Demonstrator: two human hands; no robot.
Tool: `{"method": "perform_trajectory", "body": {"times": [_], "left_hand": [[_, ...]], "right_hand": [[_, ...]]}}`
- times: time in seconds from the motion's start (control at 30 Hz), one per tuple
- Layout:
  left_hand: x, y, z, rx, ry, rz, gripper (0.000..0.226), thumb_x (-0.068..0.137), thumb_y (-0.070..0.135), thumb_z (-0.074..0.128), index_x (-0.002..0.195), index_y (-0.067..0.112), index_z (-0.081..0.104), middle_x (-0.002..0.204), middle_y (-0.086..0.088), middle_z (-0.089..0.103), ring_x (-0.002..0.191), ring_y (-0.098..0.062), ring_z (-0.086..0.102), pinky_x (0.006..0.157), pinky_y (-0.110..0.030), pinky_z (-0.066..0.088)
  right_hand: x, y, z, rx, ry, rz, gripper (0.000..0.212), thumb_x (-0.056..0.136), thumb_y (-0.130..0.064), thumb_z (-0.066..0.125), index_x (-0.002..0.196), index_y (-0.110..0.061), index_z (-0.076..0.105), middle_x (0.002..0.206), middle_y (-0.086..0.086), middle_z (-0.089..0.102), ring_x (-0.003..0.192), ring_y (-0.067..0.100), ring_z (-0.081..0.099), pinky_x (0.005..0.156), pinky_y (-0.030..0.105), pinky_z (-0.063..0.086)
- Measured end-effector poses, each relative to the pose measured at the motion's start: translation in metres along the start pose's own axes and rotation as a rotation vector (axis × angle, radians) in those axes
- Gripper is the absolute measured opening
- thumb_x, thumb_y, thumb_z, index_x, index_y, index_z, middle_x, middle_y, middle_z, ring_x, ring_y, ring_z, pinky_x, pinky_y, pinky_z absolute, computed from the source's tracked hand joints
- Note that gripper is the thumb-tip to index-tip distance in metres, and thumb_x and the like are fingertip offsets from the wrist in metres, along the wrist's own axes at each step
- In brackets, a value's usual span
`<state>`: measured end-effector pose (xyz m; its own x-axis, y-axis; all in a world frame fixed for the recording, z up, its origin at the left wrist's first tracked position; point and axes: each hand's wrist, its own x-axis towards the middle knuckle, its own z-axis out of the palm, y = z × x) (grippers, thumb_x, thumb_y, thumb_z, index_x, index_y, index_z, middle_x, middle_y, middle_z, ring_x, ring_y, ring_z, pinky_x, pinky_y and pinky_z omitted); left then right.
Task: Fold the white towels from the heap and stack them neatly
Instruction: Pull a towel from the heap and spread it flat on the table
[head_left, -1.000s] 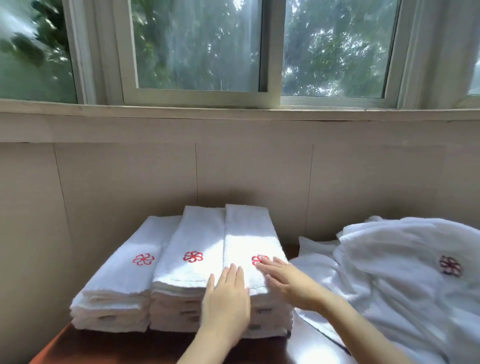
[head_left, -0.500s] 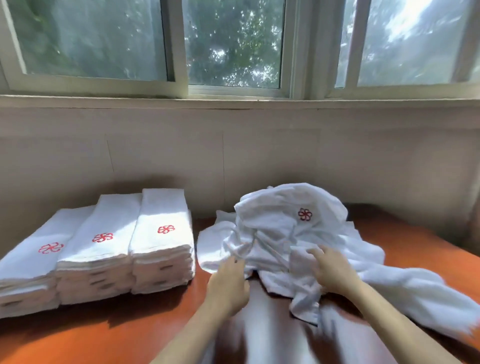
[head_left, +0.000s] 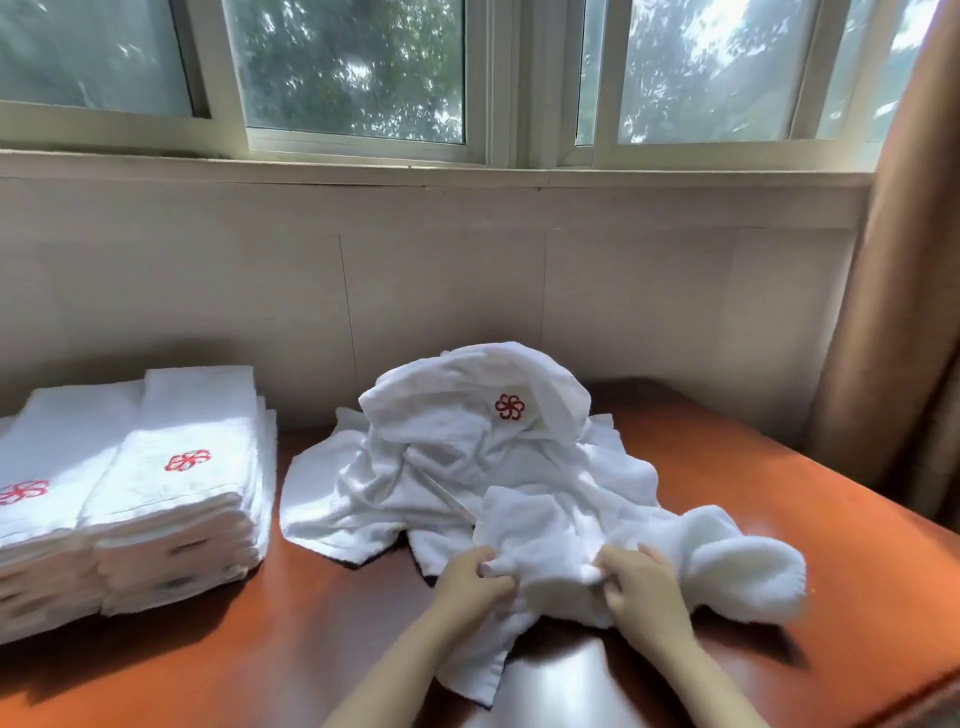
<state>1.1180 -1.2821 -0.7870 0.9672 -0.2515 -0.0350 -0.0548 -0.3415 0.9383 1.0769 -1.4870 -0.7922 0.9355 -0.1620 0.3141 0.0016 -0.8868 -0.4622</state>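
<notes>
The left grip (head_left: 475, 577) and right grip (head_left: 641, 582) each curl tightly round a bunched fold of one towel (head_left: 550, 535) at the 6 o'clock edge of the heap (head_left: 467, 452), mid-counter (head_left: 727, 467). Stacks (head_left: 176, 493) lie at 9 o'clock. Best to lift it clear, find two corners, then spread it flat before folding.

Towel heap (head_left: 447, 467): white terry cloth, matt, looped nap; red embroidered emblem (head_left: 509, 406).
Folded stacks (head_left: 171, 499): same cloth.
Table (head_left: 727, 467): reddish-brown wood, smooth, glossy.
Wall (head_left: 441, 291): matt cream panels.
Curtain (head_left: 893, 312): brown woven fabric, matt.
Window frames (head_left: 524, 78): pale, smooth.
</notes>
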Motion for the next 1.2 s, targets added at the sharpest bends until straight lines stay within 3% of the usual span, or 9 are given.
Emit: {"method": "perform_trajectory", "body": {"times": [0.13, 0.3, 0.43, 0.53, 0.6, 0.73, 0.9, 1.03, 1.2], "left_hand": [[-0.053, -0.007, -0.031, 0.026, 0.110, 0.034, 0.030, 0.060, 0.011, 0.050, 0.049, 0.023, 0.024, 0.063, 0.002, 0.028, 0.056, -0.013, 0.023, 0.050, -0.026, 0.018], [-0.111, -0.033, -0.111, 0.254, 0.161, -0.078, 0.023, 0.064, 0.007, 0.049, 0.054, 0.020, 0.032, 0.054, 0.004, 0.030, 0.056, -0.016, 0.028, 0.053, -0.027, 0.024], [-0.146, -0.057, -0.193, 0.653, 0.286, -0.211, 0.023, 0.078, -0.001, 0.041, 0.070, 0.019, 0.048, 0.071, -0.001, 0.056, 0.068, -0.023, 0.052, 0.054, -0.027, 0.039], [-0.183, -0.074, -0.250, 0.887, 0.471, -0.370, 0.040, 0.081, 0.004, 0.044, 0.115, 0.025, 0.048, 0.112, -0.004, 0.056, 0.099, -0.027, 0.056, 0.076, -0.033, 0.046], [-0.204, -0.080, -0.267, 0.975, 0.704, -0.450, 0.053, 0.089, 0.011, 0.047, 0.139, 0.023, 0.034, 0.126, -0.010, 0.048, 0.115, -0.031, 0.046, 0.090, -0.038, 0.041], [-0.222, -0.075, -0.241, 1.132, 0.690, -0.353, 0.039, 0.091, 0.025, 0.048, 0.129, 0.023, 0.048, 0.134, -0.006, 0.043, 0.124, -0.027, 0.038, 0.101, -0.040, 0.032], [-0.231, -0.081, -0.173, 0.972, 0.236, -0.339, 0.049, 0.087, 0.062, 0.037, 0.126, 0.033, 0.048, 0.130, 0.003, 0.043, 0.131, -0.022, 0.032, 0.101, -0.049, 0.035], [-0.238, -0.097, -0.191, 0.914, 0.281, -0.190, 0.046, 0.090, 0.057, 0.039, 0.131, 0.036, 0.045, 0.140, 0.012, 0.038, 0.137, -0.011, 0.024, 0.110, -0.052, 0.020], [-0.256, -0.104, -0.239, 0.526, 0.566, 0.045, 0.034, 0.096, 0.016, 0.050, 0.129, 0.010, 0.054, 0.134, -0.006, 0.048, 0.128, -0.019, 0.042, 0.103, -0.013, 0.027]], "right_hand": [[-0.051, -0.032, -0.002, 0.052, -0.110, -0.006, 0.012, 0.079, -0.013, 0.059, 0.084, -0.018, 0.068, 0.082, -0.002, 0.069, 0.089, 0.021, 0.060, 0.068, 0.028, 0.031], [-0.110, -0.115, 0.005, 0.036, -0.299, -0.191, 0.026, 0.088, -0.041, 0.053, 0.100, -0.024, 0.069, 0.101, -0.006, 0.071, 0.098, 0.011, 0.061, 0.080, 0.026, 0.042], [-0.126, -0.165, 0.002, 0.251, -0.482, -0.298, 0.025, 0.093, -0.035, 0.055, 0.112, -0.027, 0.070, 0.112, -0.011, 0.069, 0.100, 0.002, 0.061, 0.081, 0.009, 0.041], [-0.105, -0.167, -0.006, -0.044, -0.331, -0.298, 0.034, 0.096, -0.038, 0.046, 0.125, -0.027, 0.059, 0.124, -0.006, 0.062, 0.117, 0.016, 0.053, 0.096, 0.027, 0.039], [-0.096, -0.161, -0.002, -0.256, -0.425, -0.206, 0.045, 0.096, -0.049, 0.039, 0.137, -0.030, 0.047, 0.136, -0.004, 0.054, 0.126, 0.022, 0.047, 0.103, 0.033, 0.036], [-0.125, -0.165, 0.039, -0.393, -0.606, -0.138, 0.053, 0.096, -0.055, 0.024, 0.147, -0.041, 0.021, 0.156, 0.002, 0.019, 0.137, 0.034, 0.025, 0.110, 0.046, 0.023], [-0.141, -0.195, 0.053, -0.466, -0.383, -0.120, 0.050, 0.097, -0.049, 0.023, 0.144, -0.033, 0.030, 0.143, 0.005, 0.034, 0.121, 0.029, 0.036, 0.094, 0.041, 0.033], [-0.143, -0.223, 0.042, -0.533, -0.505, -0.116, 0.045, 0.097, -0.044, 0.027, 0.136, -0.024, 0.040, 0.133, 0.002, 0.047, 0.119, 0.024, 0.048, 0.084, 0.033, 0.041], [-0.145, -0.265, 0.048, -0.540, -0.518, -0.245, 0.041, 0.096, -0.040, 0.034, 0.129, -0.021, 0.049, 0.133, 0.001, 0.051, 0.122, 0.025, 0.045, 0.093, 0.033, 0.039]]}}
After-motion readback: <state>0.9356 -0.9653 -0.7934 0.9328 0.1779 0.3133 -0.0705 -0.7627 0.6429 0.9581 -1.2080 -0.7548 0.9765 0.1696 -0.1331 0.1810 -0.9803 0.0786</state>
